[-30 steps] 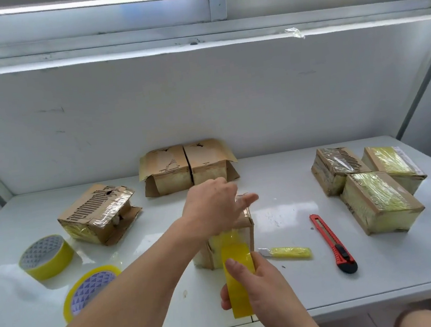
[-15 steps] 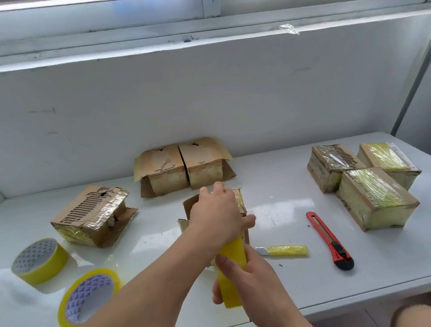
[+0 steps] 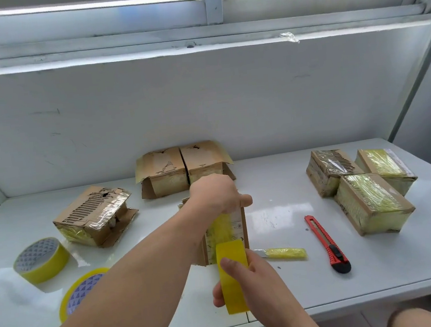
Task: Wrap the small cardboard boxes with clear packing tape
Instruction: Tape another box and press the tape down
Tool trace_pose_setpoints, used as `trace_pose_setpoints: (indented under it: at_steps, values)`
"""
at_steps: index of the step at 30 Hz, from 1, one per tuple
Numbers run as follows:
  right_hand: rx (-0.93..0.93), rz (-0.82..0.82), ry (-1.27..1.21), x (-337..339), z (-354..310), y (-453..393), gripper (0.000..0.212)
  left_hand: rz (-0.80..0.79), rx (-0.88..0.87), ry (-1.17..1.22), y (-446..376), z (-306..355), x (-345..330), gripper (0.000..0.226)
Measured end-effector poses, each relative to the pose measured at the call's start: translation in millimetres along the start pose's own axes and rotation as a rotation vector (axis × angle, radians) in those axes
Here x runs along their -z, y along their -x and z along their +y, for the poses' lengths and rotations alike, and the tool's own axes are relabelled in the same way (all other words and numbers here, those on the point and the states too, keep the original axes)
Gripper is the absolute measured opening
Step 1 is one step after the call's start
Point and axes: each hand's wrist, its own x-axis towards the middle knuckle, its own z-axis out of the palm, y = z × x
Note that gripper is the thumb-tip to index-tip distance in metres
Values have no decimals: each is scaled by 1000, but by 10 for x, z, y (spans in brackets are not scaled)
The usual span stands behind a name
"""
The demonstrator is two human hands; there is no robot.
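Near the front edge of the surface (image 3: 379,266), in the middle, a box (image 3: 238,225) stands on end, its long side up and down. The left hand (image 3: 219,195) grips the top of the box. The right hand (image 3: 244,280) holds a tape roll (image 3: 233,276) just in front of the box, toward the person, with tape running up the near face. The right hand is nearer the person. Three taped boxes (image 3: 366,187) sit at the right. No container is seen holding anything.

Yellow tape roll (image 3: 233,276); brown cardboard box (image 3: 238,225); red/black cutter (image 3: 327,243); white table (image 3: 280,204); roll core (image 3: 82,290) w/ blue-white triangles.
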Motion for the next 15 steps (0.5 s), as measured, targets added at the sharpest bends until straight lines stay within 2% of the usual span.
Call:
trace_pose_setpoints:
  at_steps: [6,11,15]
  values:
    - [9,-19,14,65,-151,89,21,-131,50,66,-117,-102,7,42]
    - [-30,-31,26,84,-239,76,23,-164,62,77,-276,-180,-67,47]
    - [23,17,35,69,-242,31,23,-156,94,88,-387,-295,-168,54]
